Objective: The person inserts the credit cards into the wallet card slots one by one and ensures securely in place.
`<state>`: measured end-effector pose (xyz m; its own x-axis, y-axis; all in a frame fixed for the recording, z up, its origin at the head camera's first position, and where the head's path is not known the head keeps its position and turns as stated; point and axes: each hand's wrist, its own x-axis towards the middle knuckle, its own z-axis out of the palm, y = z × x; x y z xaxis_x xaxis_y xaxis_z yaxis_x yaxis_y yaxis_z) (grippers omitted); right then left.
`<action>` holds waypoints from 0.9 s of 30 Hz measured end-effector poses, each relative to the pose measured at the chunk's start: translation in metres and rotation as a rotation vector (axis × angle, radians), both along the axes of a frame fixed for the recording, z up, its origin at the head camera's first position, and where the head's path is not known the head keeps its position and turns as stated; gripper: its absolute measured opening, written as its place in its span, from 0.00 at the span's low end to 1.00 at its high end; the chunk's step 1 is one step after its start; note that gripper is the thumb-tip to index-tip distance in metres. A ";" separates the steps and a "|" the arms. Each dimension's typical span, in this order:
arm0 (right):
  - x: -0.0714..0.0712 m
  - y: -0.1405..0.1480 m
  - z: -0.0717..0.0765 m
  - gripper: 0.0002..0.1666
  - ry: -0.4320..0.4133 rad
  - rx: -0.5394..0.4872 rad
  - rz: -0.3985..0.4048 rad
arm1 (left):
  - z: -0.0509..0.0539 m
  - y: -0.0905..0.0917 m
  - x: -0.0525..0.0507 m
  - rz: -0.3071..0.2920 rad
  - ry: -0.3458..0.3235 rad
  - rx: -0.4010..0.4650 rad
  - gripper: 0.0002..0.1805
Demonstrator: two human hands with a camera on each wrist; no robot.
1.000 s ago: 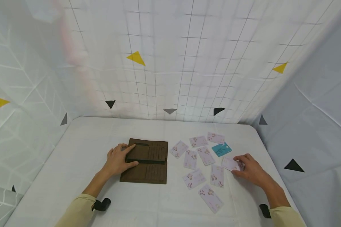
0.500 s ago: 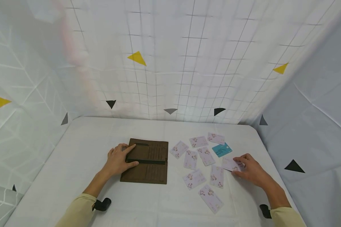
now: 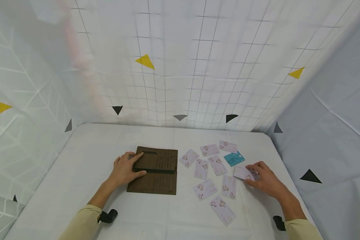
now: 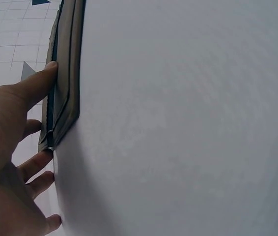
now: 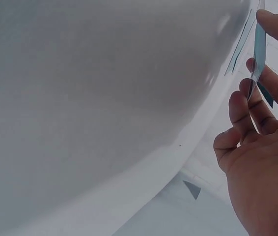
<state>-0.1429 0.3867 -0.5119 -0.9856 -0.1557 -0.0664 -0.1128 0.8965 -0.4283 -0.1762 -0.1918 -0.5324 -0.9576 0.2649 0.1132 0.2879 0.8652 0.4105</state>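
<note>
A brown bifold wallet (image 3: 161, 184) lies spread out flat, its card slots facing up and a dark strip across its middle. My left hand (image 3: 123, 169) rests on its left side, index finger and thumb spread over the inside. In the left wrist view the thumb presses on the wallet (image 4: 69, 69), with other fingers beside its edge. My right hand (image 3: 266, 180) pinches a pale pink floral card (image 3: 241, 173) by its right end, between thumb and fingers. Edge-on in the right wrist view, that card (image 5: 260, 46) is held off the table.
Several similar floral cards lie scattered between wallet and right hand, among them a near card (image 3: 222, 210) and a left card (image 3: 189, 158). A teal VIP card (image 3: 234, 158) lies beyond the held one, partly under a back card (image 3: 228, 146). White cloth covers the table (image 3: 93, 143).
The card in my right hand has shifted very slightly, its near edge looking a little raised. My left hand and the wallet have stayed in place.
</note>
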 end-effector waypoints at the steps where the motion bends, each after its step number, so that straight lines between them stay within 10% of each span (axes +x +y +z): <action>1: -0.001 -0.001 0.000 0.38 0.008 0.000 0.008 | 0.000 0.000 0.000 0.001 0.000 0.000 0.46; 27: -0.024 -0.061 0.014 0.33 0.099 -0.065 0.149 | 0.003 0.000 0.001 0.000 -0.011 -0.001 0.46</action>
